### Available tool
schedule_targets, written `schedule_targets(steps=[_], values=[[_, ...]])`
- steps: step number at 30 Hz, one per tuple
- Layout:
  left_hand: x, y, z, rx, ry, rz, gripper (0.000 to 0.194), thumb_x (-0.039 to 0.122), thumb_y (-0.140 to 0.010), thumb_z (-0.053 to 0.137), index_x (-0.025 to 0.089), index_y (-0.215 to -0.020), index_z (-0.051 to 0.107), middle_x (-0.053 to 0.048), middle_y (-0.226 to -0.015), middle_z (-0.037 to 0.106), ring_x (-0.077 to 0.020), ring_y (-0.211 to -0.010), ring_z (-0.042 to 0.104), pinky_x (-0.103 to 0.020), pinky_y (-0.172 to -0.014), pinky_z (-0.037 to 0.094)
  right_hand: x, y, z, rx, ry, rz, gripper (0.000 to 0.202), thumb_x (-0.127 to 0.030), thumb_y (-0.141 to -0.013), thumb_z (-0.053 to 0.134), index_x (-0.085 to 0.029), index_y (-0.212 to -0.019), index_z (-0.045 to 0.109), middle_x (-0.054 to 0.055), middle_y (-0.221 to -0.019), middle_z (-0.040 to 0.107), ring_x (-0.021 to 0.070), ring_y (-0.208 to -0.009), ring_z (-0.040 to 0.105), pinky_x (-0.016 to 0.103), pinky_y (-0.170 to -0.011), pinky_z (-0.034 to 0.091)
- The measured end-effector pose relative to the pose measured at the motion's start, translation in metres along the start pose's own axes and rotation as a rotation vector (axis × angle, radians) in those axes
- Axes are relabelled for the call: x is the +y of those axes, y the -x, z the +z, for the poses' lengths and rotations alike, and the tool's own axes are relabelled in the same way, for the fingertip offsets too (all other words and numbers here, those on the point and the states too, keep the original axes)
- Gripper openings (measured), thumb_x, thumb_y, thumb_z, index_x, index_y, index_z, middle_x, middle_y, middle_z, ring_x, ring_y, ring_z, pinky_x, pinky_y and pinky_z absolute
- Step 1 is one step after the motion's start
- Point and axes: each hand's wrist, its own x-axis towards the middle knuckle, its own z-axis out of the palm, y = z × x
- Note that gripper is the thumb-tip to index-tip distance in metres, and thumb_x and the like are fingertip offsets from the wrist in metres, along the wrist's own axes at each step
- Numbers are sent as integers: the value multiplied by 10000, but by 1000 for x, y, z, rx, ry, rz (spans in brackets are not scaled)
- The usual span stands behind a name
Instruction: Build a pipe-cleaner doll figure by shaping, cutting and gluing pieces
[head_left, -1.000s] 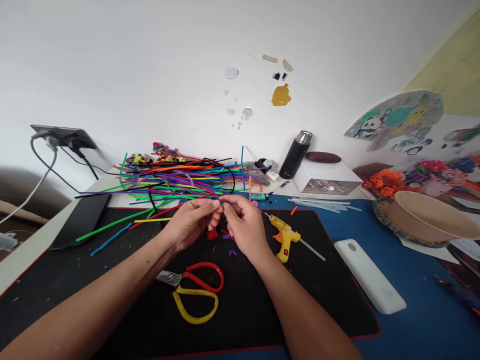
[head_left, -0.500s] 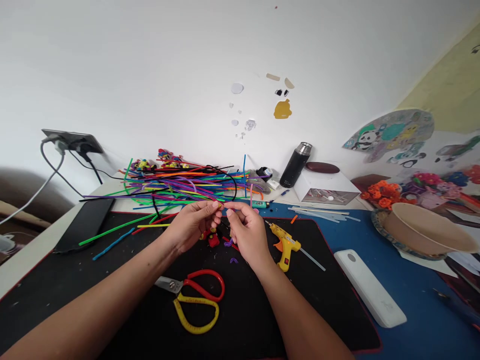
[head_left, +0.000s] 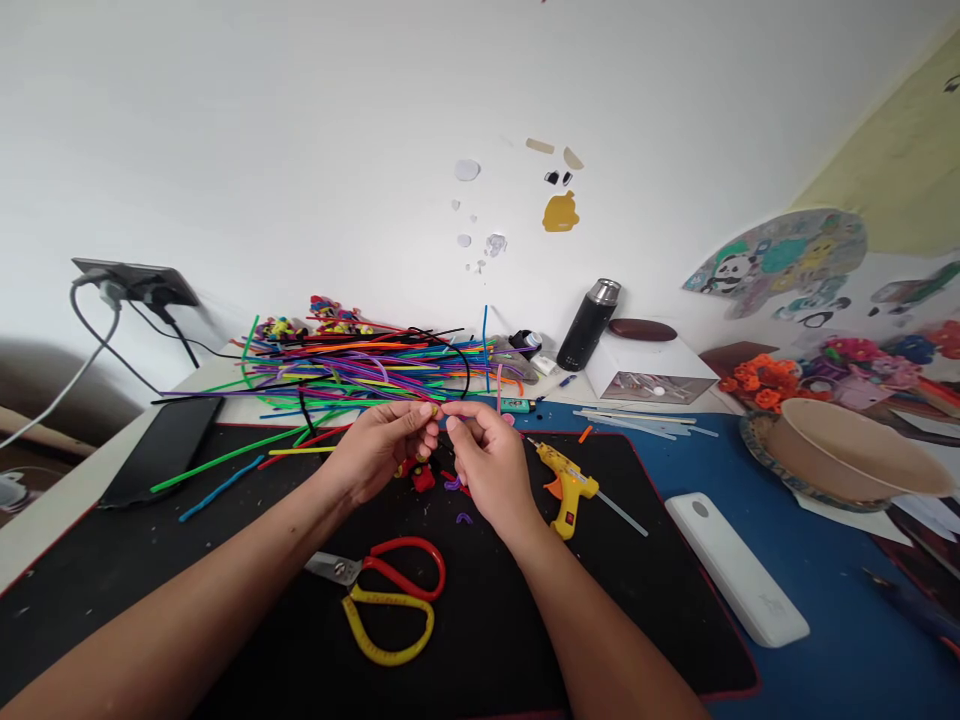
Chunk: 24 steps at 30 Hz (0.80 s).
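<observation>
My left hand (head_left: 382, 440) is closed in a pinch on a small yellowish piece, mostly covered by the thumb and fingers. Its fingertips meet those of my right hand (head_left: 491, 455), which is also closed, its index finger reaching to the same spot. Whatever the right fingers grip is too small to make out. Below the hands, a red pipe-cleaner piece (head_left: 424, 478) and a small purple curl (head_left: 464, 518) lie on the black mat (head_left: 247, 600). Scissors (head_left: 394, 600) with one red and one yellow handle rest nearer to me.
Behind the hands is a heap of colourful pipe cleaners (head_left: 360, 368). A yellow glue gun (head_left: 568, 490) lies to the right, with a white oblong device (head_left: 739, 570) farther right. A black flask (head_left: 589, 325), a white box (head_left: 645, 372) and a beige bowl (head_left: 862, 460) stand beyond. A dark phone (head_left: 161, 450) lies left.
The whole view has shifted slightly, with things appearing a little farther left and up. Both hands keep the same pinch, fingertips together.
</observation>
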Motion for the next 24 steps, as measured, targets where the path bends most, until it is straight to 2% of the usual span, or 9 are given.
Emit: schedule_targets(steps=[3,11,17,24], values=[[1,1,1,9,-17,-1,432,466,-642,1042,111,-768,830,-66,-670,749,-122,-580,663,-195,-543,545,-1,1,1,-12,1,2,293,-434,-969,668,-191,-1115,740,-74,-554,517,121,-437,433,254,-450,341],[1,2,2,26,-28,-2,448,445,-596,1065,105,-756,823,-61,-648,743,-113,-553,645,-187,-516,508,-1,1,0,-25,-4,-7,289,-451,-969,687,-207,-1116,737,-68,-581,532,120,-440,442,255,-443,345],[0,0,-1,31,-32,24,461,491,-628,1043,110,-757,817,-63,-658,740,-128,-575,658,-205,-538,526,0,2,0,-8,39,-26,283,-429,-986,653,-198,-1121,745,-69,-575,513,123,-451,435,261,-457,344],[4,4,6,27,-140,36,514,561,-598,1035,140,-679,752,-25,-631,700,-108,-533,605,-204,-519,491,-2,3,2,-3,73,-47,300,-462,-985,667,-205,-1123,740,-64,-572,529,131,-460,450,263,-470,360]])
